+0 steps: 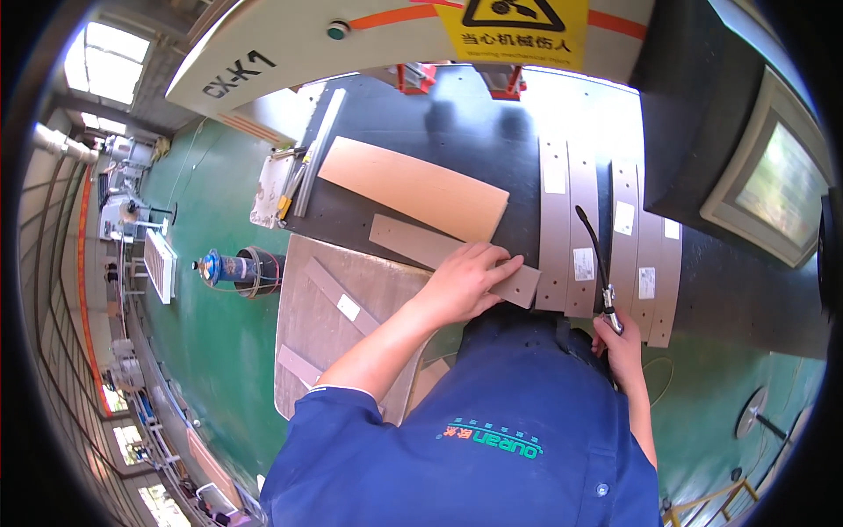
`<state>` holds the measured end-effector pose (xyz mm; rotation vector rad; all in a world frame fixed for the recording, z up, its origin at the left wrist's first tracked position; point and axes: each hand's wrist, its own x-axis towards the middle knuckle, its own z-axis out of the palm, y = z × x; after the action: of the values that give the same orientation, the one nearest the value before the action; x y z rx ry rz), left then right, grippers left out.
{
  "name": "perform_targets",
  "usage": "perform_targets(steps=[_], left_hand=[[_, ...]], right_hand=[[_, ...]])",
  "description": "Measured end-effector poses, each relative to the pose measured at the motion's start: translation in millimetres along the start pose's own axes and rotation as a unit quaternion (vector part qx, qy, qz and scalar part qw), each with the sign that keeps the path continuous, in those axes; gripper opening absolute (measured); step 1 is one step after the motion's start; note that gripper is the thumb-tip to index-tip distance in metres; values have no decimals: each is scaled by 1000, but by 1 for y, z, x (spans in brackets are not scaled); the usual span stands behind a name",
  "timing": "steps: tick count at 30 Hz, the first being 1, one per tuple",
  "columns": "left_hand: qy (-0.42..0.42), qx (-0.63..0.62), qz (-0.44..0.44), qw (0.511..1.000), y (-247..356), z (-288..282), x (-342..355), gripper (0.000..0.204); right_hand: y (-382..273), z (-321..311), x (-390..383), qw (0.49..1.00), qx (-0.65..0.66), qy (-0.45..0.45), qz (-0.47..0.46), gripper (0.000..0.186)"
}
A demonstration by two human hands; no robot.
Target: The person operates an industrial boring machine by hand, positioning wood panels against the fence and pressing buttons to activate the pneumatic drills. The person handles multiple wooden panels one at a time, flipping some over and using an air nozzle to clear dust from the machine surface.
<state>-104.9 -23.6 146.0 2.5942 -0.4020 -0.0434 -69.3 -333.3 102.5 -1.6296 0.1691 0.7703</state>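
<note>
My left hand (474, 277) is closed over a narrow grey-brown board strip (406, 241), fingers across its top and the thumb side hidden. One end of the strip, with small holes, sticks out to the right of the hand. Low on the right, my right hand (624, 351) grips an air blow gun (613, 318) whose thin black bent nozzle (592, 235) points away over the boards. Just beyond the strip lies a wider light-brown board (413, 187). Several drilled strips with white labels (555, 237) lie side by side right of my left hand.
These boards lie on a dark machine table (474, 123), under a white machine beam (369, 35). A screen (777, 180) stands at the right. Left of me, a brown-topped stand (307, 351) carries more labelled strips. Metal bars (318, 154) lie at the table's left edge.
</note>
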Motion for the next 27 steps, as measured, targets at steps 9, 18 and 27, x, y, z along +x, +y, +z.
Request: perform_targets(steps=[9,18,27], left_hand=[[26,84,36,996,-94,-7,58,61],[-1,128,-83,988,-204,-4,116,62],[74,195,-156,965,-229,9,118,61]], right_hand=[[-4,1,6,1000,-8,14,-24,16],[3,1,-2,998,-13,63,-5,16],[-3,5,-1,996,7,81,23,14]])
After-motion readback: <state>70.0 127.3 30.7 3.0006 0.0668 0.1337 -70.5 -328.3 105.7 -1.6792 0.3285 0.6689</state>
